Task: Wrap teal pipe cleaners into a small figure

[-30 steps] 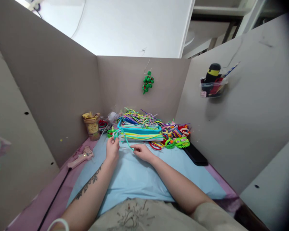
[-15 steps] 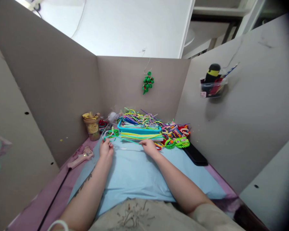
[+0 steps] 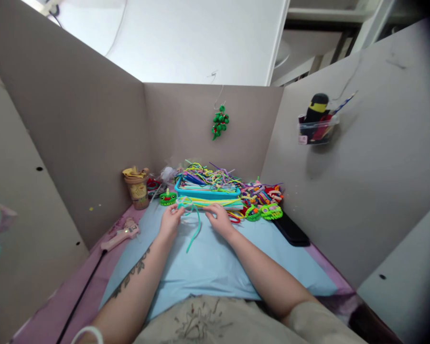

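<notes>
while the left hand [image 3: 170, 222] pinches the looped top of a teal pipe cleaner [image 3: 194, 228] so its tail drapes onto the blue mat [image 3: 215, 267], the right hand [image 3: 220, 219] rests loosely curled on the stems beside the blue tray [image 3: 206, 193], holding nothing clearly.

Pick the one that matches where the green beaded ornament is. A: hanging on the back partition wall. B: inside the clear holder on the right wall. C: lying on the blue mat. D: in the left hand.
A: the green beaded ornament hangs from a wire on the back partition wall, above the pile of pipe cleaners.
</notes>
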{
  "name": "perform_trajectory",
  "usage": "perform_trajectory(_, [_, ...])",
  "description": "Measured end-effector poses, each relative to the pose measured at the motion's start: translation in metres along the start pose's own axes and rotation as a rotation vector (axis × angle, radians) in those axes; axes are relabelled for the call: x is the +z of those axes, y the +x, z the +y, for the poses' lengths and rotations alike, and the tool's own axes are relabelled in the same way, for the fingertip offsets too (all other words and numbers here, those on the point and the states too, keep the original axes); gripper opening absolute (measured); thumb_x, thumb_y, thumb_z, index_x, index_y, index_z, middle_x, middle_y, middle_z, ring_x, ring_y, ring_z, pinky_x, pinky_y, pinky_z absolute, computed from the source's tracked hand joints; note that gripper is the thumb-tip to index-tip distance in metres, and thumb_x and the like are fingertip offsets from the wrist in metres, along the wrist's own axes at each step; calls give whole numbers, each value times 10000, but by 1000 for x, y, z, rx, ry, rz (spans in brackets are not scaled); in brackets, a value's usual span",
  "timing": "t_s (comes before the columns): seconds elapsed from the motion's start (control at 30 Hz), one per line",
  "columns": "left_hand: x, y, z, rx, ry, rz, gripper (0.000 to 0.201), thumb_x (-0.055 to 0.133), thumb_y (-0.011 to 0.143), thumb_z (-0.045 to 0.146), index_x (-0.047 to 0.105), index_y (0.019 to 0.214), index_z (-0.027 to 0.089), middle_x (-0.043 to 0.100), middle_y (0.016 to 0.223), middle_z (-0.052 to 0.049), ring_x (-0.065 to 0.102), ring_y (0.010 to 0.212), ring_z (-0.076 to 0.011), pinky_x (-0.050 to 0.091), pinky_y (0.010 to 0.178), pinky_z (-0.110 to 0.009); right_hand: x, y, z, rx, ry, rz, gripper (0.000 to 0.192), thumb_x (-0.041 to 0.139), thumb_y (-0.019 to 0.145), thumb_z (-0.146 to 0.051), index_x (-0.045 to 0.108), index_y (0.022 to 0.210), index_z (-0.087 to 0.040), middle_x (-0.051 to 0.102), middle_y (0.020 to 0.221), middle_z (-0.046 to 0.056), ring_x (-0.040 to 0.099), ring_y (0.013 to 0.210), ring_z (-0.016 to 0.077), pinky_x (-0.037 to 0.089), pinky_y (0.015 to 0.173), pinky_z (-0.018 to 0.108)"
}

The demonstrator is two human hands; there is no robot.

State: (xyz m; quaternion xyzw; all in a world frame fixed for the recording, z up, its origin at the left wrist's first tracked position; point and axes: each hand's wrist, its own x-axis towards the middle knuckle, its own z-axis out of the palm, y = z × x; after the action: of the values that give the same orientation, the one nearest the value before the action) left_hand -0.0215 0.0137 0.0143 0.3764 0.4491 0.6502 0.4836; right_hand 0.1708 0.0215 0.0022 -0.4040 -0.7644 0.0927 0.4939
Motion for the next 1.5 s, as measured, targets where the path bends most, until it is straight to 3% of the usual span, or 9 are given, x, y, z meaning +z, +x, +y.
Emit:
perform_trajectory(0.17, [9, -13, -2, 31, 119, -174, 498, 776, 498, 381, 522, 864, 161, 575, 559, 40, 481, 444, -72, 253, 402, -173, 2, -4, -14, -103, 76, 40, 224, 539, 795, -180, 656, 976, -241, 642, 934, 50, 547, 918, 188, 414, 843, 345])
perform_trajectory(0.43, [12, -17, -4, 43, 193, -280, 468, 763, 534, 377, 522, 868, 157, 583, 562, 35, 461, 429, -62, 286, 430, -174, 2, -5, -19, -122, 46, 55, 76, 556, 798, -213, 626, 827, -215, 630, 817, 37, 543, 829, 188, 404, 796, 334])
perform_trajectory(0.77, [16, -24, -2, 39, 175, -303, 444, 784, 510, 357, 550, 825, 150, 592, 550, 24, 515, 482, -95, 309, 461, -183, -1, -4, -23, -65, -3, 42, 91, 545, 796, -232, 601, 729, -206, 591, 750, 31, 518, 799, 184, 389, 774, 309])
perform_trajectory(1.13, [15, -22, -7, 67, 210, -323, 442, 782, 509, 362, 558, 822, 146, 587, 558, 24, 532, 509, -105, 337, 499, -192, -2, -5, -31, -35, 98, 16, 136, 537, 796, -232, 634, 706, -200, 588, 749, 30, 521, 789, 172, 390, 777, 302])
perform_trajectory(1.5, [16, -20, -6, 33, 197, -372, 435, 717, 597, 398, 590, 902, 114, 489, 454, 50, 395, 384, -69, 269, 401, -198, 1, -3, -26, 116, 207, 27, 166, 532, 775, -255, 633, 663, -187, 582, 687, 17, 519, 698, 146, 405, 666, 256])
